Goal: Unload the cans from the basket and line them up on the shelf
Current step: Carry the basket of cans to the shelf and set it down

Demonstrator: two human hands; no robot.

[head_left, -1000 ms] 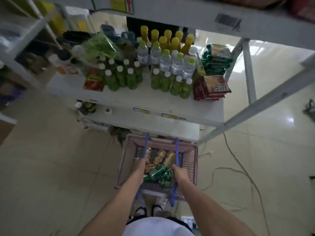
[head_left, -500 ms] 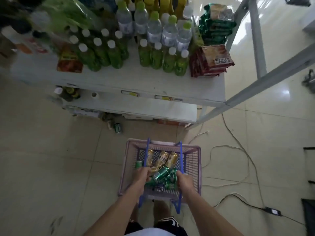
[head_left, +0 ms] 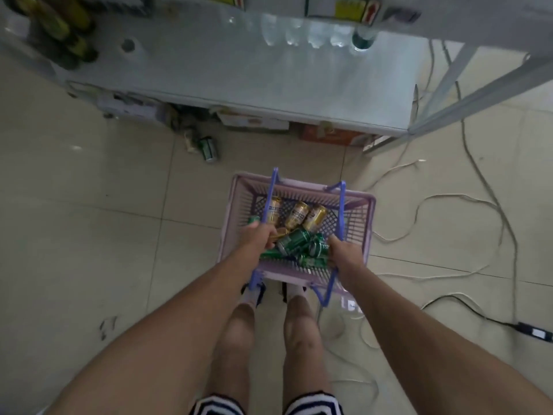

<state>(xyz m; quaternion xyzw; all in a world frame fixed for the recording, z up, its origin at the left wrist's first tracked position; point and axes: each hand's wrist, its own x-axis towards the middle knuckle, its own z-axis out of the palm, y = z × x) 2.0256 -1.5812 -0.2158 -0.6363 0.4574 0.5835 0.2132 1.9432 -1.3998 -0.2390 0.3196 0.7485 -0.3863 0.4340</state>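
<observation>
head view looks straight down at a lilac basket (head_left: 363,223) held low over the tiled floor (head_left: 89,235), just short of the grey shelf (head_left: 239,73). the left hand (head_left: 258,239) is a closed grip on the left blue handle (head_left: 269,193), and the right hand (head_left: 344,253) is a closed grip on the right blue handle (head_left: 341,205). whether the basket touches the floor yet, i cannot tell.

inside it lie the cans, all on their sides: 3 gold cans (head_left: 299,214) toward the far wall and a heap of green cans (head_left: 294,241) nearer the body, some partly under the hands. 1 more green can (head_left: 208,148) lies loose on the floor by the foot of the shelf.

by my reading the step in hand is setting the basket down before the shelf; no can has been unloaded from it. the next move calls for letting go of at least 1 handle, taking a can round its body, turning it upright and standing it on the bare front stretch of the shelf, which looks free, to start the row.
</observation>
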